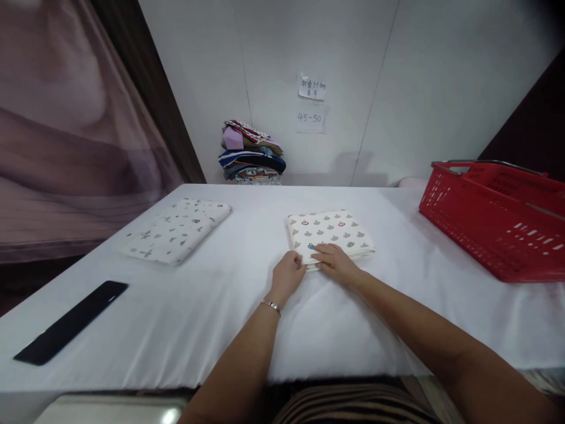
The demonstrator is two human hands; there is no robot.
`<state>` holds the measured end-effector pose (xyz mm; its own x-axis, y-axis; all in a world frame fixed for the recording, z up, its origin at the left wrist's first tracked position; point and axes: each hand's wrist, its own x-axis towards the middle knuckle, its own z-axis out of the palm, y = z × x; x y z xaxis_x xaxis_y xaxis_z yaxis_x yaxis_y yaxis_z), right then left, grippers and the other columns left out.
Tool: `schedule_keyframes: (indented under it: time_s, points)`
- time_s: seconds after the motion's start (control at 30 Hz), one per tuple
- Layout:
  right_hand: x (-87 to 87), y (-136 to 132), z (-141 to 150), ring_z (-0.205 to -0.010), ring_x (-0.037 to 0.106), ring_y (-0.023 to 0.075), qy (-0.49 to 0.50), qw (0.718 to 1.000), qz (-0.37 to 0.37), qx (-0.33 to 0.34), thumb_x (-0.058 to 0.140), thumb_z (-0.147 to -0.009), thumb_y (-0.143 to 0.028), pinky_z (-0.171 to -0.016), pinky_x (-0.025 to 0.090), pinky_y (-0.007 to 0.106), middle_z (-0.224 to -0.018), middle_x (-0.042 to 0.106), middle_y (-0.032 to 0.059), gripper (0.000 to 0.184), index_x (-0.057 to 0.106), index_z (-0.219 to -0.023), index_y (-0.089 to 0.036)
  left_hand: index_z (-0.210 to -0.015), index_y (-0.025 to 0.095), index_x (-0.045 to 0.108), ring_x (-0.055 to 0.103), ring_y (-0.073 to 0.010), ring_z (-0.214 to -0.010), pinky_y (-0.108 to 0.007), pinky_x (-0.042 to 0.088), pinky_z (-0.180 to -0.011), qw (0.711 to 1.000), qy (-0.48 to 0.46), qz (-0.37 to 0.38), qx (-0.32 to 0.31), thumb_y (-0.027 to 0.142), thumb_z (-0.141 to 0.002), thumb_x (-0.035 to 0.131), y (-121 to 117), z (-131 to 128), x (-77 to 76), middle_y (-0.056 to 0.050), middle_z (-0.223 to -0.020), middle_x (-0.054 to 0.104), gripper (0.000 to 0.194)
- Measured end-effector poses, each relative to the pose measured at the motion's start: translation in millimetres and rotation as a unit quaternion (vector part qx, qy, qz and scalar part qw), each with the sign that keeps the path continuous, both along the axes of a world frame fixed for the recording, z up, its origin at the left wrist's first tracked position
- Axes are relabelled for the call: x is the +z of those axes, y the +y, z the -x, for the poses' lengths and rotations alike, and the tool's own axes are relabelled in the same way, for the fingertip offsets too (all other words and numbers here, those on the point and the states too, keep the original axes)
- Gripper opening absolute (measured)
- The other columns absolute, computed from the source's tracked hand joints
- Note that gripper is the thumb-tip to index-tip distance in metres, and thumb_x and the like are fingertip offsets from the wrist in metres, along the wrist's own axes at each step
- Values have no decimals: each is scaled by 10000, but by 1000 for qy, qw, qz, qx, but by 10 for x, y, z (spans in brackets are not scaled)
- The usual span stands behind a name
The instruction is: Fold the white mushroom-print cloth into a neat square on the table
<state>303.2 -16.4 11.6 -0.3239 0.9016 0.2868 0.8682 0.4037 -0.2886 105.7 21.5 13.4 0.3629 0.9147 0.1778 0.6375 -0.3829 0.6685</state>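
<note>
A folded white cloth [329,227] printed with small grey, red, blue and green mushroom-like shapes lies flat in front of me. My left hand [289,271] pinches its near left corner, the fingertips closed on the fabric edge. Across the near edge of the cloth rests my right hand [338,263], fingers stretched out and lying flat on the print. The folded layers show along the near and right edges of the cloth.
On the left is another folded white patterned cloth [176,229], with a black flat strip [73,321] nearer me. A red plastic basket [494,224] stands at right. Behind the white-covered table [220,330], a stack of folded fabrics [252,150] sits by the wall under paper signs [311,118].
</note>
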Motion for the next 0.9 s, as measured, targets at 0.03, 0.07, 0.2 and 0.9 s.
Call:
schedule_keyframes:
  time_s: [0.03, 0.07, 0.2, 0.9]
  points:
    - [-10, -1, 4, -1271, 390, 236, 3, 1000, -8, 0, 409, -915, -369, -1049, 267, 453, -1356, 480, 65, 361, 591, -1206, -257, -824, 217, 534, 537, -124, -710, -234, 366, -639, 1000, -5, -3, -11, 219, -731, 576, 3, 5, -1, 19, -811, 600, 102]
    - [-21, -3, 8, -1272, 387, 234, 6, 1000, -17, 1, 413, -915, -367, -1049, 269, 448, -1354, 483, 67, 355, 600, -1194, -252, -818, 217, 537, 537, -123, -714, -234, 370, -647, 1000, -8, -3, -22, 204, -730, 568, 5, 10, -1, 20, -803, 596, 94]
    - [-66, -20, 32, -1262, 397, 216, 9, 999, -38, 4, 419, -919, -354, -1051, 260, 446, -1341, 499, 59, 338, 603, -1184, -252, -770, 212, 546, 533, -123, -711, -235, 375, -653, 999, -5, 6, -31, 171, -720, 564, 13, 23, 9, 23, -769, 591, 68]
    - [160, 260, -797, -1344, 261, 303, -42, 971, 39, -234, 440, -870, -418, -1048, 283, 518, -1425, 374, 121, 508, 464, -1324, -191, -760, 234, 646, 543, -148, -884, -256, 419, -748, 993, -31, -41, -104, 223, -812, 513, 30, 38, 33, -3, -858, 607, 143]
